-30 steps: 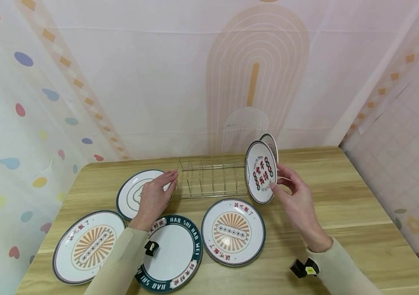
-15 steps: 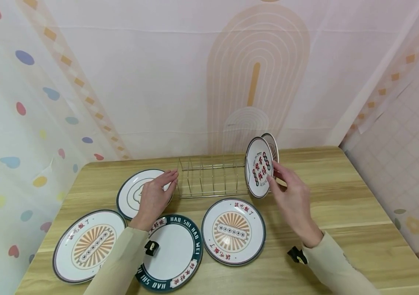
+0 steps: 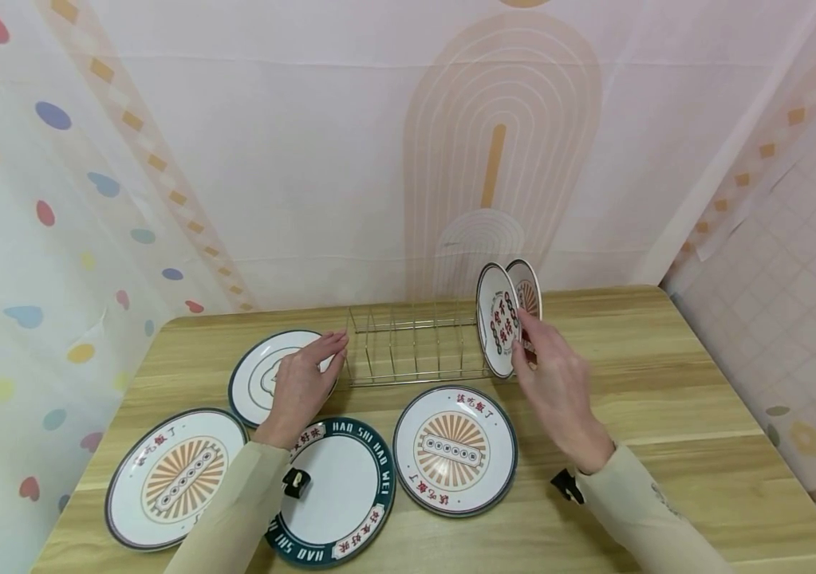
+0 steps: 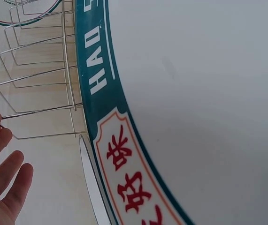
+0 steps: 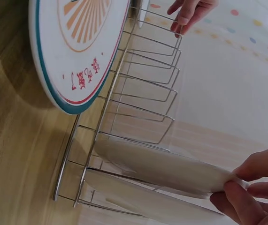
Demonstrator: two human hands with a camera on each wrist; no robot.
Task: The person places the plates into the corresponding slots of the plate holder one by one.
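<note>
the right grip (image 3: 557,381) pinched a round, white, red-lettered plate (image 3: 494,319) on edge in the metal wire rack (image 3: 415,376) near the wooden bench's back edge (image 3: 597,298); the left grip (image 3: 303,387) pinched the rack's end, likely steadying it.

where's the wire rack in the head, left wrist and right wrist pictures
Head: the wire rack sits near the middle, just below centre.
Left wrist: wire rack at upper left.
Right wrist: wire rack slants from upper centre to lower left.
Shared landmark: the left hand at one end of it.
</note>
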